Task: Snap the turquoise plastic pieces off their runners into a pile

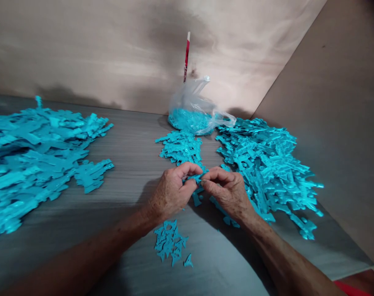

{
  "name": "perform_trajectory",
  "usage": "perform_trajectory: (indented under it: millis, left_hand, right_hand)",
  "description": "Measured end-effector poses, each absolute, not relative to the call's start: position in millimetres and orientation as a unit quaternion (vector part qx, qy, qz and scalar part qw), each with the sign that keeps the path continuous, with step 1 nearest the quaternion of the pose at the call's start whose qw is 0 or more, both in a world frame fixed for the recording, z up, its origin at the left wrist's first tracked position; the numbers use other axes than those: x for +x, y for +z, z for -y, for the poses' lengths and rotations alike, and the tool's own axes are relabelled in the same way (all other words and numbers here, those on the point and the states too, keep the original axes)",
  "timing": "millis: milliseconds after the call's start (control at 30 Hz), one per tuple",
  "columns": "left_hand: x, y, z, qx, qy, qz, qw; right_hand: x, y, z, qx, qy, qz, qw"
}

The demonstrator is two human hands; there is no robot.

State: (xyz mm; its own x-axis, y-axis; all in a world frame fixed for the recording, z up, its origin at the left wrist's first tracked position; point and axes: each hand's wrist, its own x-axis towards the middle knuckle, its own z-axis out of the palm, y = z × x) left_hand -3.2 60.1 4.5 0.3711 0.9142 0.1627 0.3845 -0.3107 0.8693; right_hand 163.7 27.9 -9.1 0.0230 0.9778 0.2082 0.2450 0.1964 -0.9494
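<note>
Near the middle of the table, my left hand (176, 188) and my right hand (226, 190) meet fingertip to fingertip. Both pinch one small flat turquoise plastic piece (198, 177), whose shape is mostly covered by my fingers. Just below my fingers, another turquoise piece (197, 198) lies on the table. A small heap of turquoise pieces (181, 147) sits right behind my hands. Closer to me, between my forearms, is a loose cluster of little pointed turquoise bits (170, 240), with a single bit (188, 260) apart from it.
Large piles of flat turquoise plastic pieces lie left (35, 156) and right (267, 160) on the grey table (128, 139). A clear plastic bag (189, 98) holding turquoise bits stands at the back, a red-and-white strip (187, 53) rising behind it. Wooden panels (97, 53) close off the back and right.
</note>
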Motion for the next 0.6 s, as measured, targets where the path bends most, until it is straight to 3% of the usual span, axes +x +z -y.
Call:
perform_trajectory:
  millis: [333,600]
  left_hand:
    - [-4.2,6.6,-56.7,0.762,0.404,-0.408,0.299]
    - [-5.5,8.5,-52.0,0.789,0.405,-0.398,0.236]
  right_hand:
    - [167.6,-12.2,-25.7,-0.462,0.094,0.737,0.484]
    - [167.4,-12.1,-23.7,-0.474,0.032,0.741,0.475]
